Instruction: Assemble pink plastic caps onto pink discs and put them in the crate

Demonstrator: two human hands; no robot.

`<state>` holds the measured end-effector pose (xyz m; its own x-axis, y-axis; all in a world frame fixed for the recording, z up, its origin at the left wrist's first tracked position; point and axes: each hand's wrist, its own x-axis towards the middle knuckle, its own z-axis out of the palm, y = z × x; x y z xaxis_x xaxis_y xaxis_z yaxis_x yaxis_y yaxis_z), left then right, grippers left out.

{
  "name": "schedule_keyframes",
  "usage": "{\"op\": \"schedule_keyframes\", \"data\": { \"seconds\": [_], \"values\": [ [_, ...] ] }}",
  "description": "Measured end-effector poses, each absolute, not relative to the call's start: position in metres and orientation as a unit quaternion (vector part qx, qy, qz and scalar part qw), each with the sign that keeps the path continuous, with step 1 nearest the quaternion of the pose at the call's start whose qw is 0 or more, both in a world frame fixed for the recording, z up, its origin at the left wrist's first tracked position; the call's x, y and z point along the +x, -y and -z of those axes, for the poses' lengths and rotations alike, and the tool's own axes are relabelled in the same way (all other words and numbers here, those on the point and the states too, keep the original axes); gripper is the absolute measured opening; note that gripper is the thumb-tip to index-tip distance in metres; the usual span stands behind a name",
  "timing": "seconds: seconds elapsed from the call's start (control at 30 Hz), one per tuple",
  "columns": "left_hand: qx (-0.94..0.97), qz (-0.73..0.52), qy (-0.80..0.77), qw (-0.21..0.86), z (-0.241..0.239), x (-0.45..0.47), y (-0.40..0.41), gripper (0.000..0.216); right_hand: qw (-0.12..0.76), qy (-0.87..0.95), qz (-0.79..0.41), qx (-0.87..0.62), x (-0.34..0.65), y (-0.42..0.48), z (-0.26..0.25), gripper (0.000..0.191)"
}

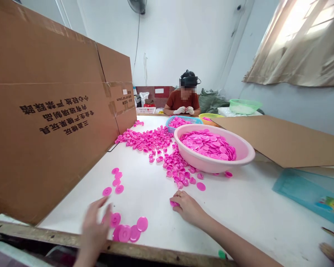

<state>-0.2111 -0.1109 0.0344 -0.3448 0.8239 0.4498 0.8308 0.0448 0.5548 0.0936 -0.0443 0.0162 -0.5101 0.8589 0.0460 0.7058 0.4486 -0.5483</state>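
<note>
Smeared by motion, my left hand reaches over the table's near edge with thumb and fingers apart, beside several pink toy saucers. A pink saucer lies partly behind its fingertips. My right hand rests on the white table with bent fingers closed on a small pink plastic piece, mostly covered by the fingers. Just beyond it are a loose pink saucer and a heap of small pink toy cups. More saucers lie scattered ahead of my left hand.
A pale pink basin full of saucers stands right of the cups. Tall cardboard walls the left side; a cardboard flap juts in from the right. Across the table, a gloved person works behind a blue basket.
</note>
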Motion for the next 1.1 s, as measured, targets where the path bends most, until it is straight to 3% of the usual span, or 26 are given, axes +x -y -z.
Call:
{"op": "schedule_keyframes", "data": {
  "seconds": [0.1, 0.27, 0.4, 0.53, 0.8, 0.93, 1.03, 1.1],
  "values": [
    [-0.717, 0.32, 0.605, -0.132, -0.031, -0.133, 0.037, 0.036, 0.173, 0.817, -0.268, -0.48, 0.096, 0.043, -0.013, 0.03],
    [-0.774, 0.211, 0.588, -0.101, -0.021, -0.048, -0.034, 0.044, 0.207, 0.768, -0.294, -0.53, 0.101, 0.039, -0.005, 0.04],
    [-0.781, 0.207, 0.581, -0.103, -0.014, -0.051, -0.037, 0.024, 0.25, 0.741, -0.29, -0.552, 0.107, 0.033, -0.004, 0.026],
    [-0.777, 0.273, 0.538, -0.182, -0.009, -0.073, -0.016, 0.017, 0.314, 0.703, -0.322, -0.551, 0.112, 0.022, -0.006, 0.013],
    [-0.746, 0.264, 0.586, -0.176, 0.001, -0.082, 0.0, 0.006, 0.402, 0.592, -0.477, -0.509, 0.113, 0.009, -0.003, 0.032],
    [-0.724, 0.237, 0.621, -0.183, -0.003, -0.074, -0.003, 0.03, 0.441, 0.56, -0.472, -0.518, 0.106, -0.002, -0.002, 0.034],
    [-0.741, 0.237, 0.598, -0.193, -0.007, -0.054, -0.001, 0.054, 0.525, 0.511, -0.434, -0.524, 0.106, -0.017, -0.003, 0.038],
    [-0.76, 0.24, 0.572, -0.194, -0.006, -0.04, 0.001, 0.054, 0.579, 0.465, -0.414, -0.527, 0.111, -0.024, -0.003, 0.041]
  ]
}}
